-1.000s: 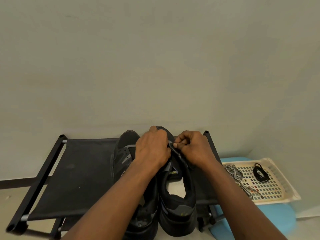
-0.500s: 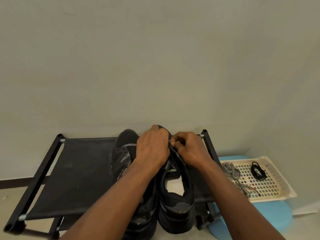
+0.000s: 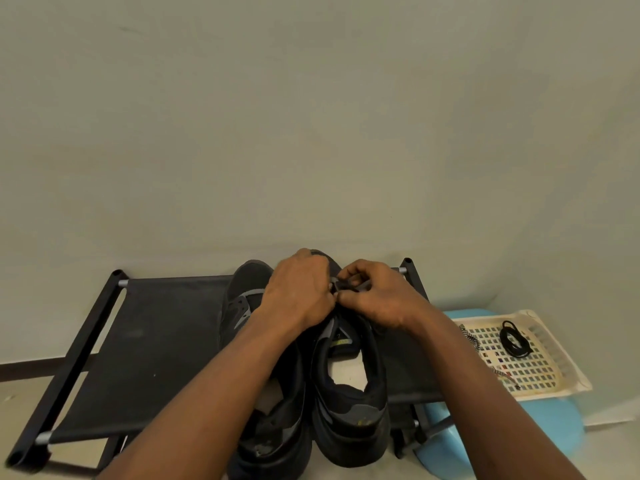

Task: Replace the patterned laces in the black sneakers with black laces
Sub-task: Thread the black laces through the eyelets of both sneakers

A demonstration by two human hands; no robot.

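Two black sneakers stand side by side on a black fabric rack (image 3: 156, 327), toes toward the wall: the left sneaker (image 3: 247, 296) and the right sneaker (image 3: 349, 410). Both my hands meet over the right sneaker's front eyelets. My left hand (image 3: 299, 294) curls over the shoe's lace area. My right hand (image 3: 374, 294) pinches a thin black lace (image 3: 341, 285) between thumb and fingers. What my left fingers hold is hidden. A coiled black lace (image 3: 514, 339) and patterned black-and-white laces (image 3: 471, 339) lie in a cream tray.
The cream perforated tray (image 3: 554, 365) rests on a light blue stool (image 3: 540, 434) to the right of the rack. A plain wall stands right behind the rack. The rack's left half bears nothing.
Both hands have shifted slightly toward the toe of the right sneaker. My right fingers have reworked their pinch on the black lace. The view has drifted a little.
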